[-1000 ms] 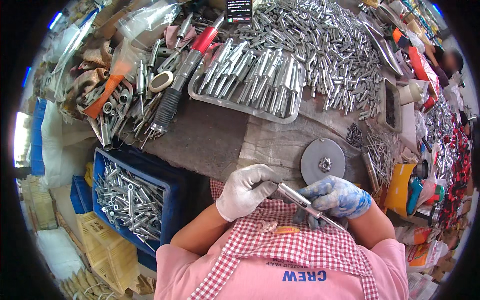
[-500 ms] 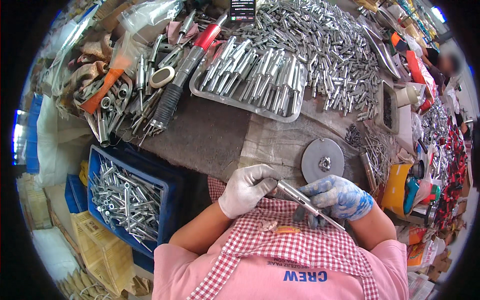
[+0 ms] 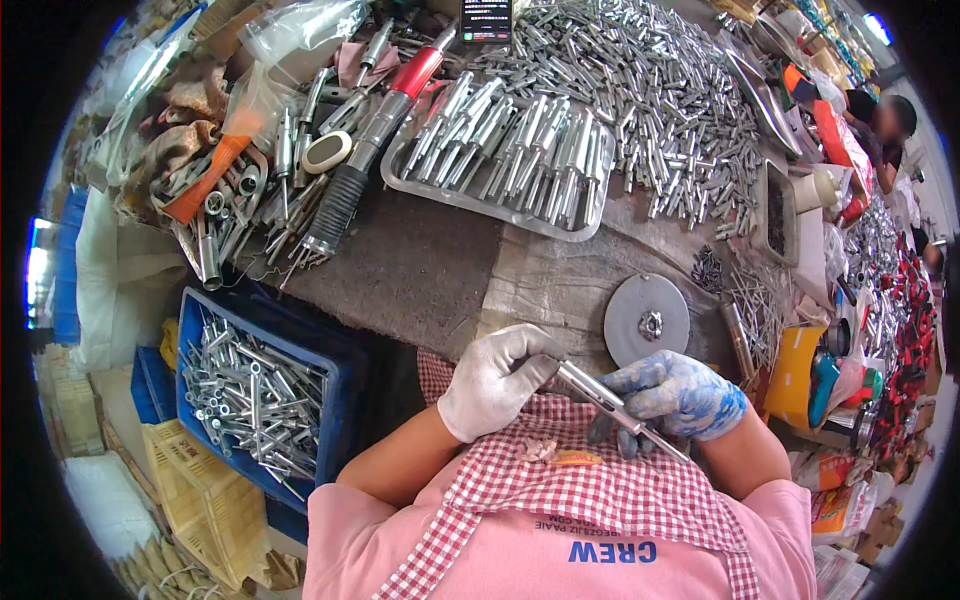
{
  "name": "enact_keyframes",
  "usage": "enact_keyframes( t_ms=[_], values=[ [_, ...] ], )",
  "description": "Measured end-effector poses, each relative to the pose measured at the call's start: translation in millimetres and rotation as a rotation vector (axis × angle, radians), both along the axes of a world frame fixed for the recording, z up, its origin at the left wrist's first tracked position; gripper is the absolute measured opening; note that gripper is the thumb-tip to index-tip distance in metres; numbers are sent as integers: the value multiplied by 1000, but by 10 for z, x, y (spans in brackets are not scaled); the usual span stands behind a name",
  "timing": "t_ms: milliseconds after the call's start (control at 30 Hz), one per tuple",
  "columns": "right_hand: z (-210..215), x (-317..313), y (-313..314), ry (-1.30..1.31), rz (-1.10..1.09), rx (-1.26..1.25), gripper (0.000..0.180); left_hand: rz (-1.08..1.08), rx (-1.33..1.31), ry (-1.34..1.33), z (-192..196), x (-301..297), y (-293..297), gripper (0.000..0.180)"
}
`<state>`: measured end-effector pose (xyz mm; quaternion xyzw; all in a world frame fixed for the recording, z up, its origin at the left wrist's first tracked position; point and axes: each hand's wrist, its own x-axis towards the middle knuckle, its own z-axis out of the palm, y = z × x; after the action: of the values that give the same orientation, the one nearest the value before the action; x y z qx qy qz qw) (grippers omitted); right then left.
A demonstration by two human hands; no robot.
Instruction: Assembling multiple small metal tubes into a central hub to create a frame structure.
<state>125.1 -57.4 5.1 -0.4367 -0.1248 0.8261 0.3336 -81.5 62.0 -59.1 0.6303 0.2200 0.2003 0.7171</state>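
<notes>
A slim silver metal tube with a slot in its side and a thin rod out of its lower end [image 3: 602, 395] slants across my lap, in front of a checked apron. My left hand [image 3: 503, 382], in a white glove, pinches its upper end between thumb and fingers. On the other side my right hand [image 3: 685, 396], in a blue-stained, grey-tipped glove, has its fingers closed round the slotted part; the thin rod sticks out below them. Just beyond the right hand a round grey disc with a central nut [image 3: 646, 320] lies on the bench.
A clear tray [image 3: 490, 205] of similar slotted tubes stands ahead, a large heap of metal parts [image 3: 660, 110] behind it. A red-and-black tool [image 3: 370, 140] lies to the left. Low on the left is a blue bin [image 3: 335, 420] of tubes. Thin rods [image 3: 757, 310] lie at right.
My hands and the tube keep almost the same pose. At the far right, another person has shifted slightly, with more of an arm showing.
</notes>
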Motion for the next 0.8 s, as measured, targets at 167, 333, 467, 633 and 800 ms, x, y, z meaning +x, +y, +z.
enact_keyframes(
  t_ms=[167,333,467,633,800],
  values=[
    [2,12,-6,-37,17,7,51,8,23,17,32,-3,-2,8],
    [24,17,1,-51,31,5,49,20,50,12,48,-3,-10,7],
    [8,17,-8,-33,21,-19,50,25,84,2,62,1,-7,7],
    [-2,17,-7,-45,43,5,50,27,119,-16,53,-4,-1,11],
    [-12,11,-10,-42,41,12,50,21,108,-31,53,-14,9,14]
  ],
)
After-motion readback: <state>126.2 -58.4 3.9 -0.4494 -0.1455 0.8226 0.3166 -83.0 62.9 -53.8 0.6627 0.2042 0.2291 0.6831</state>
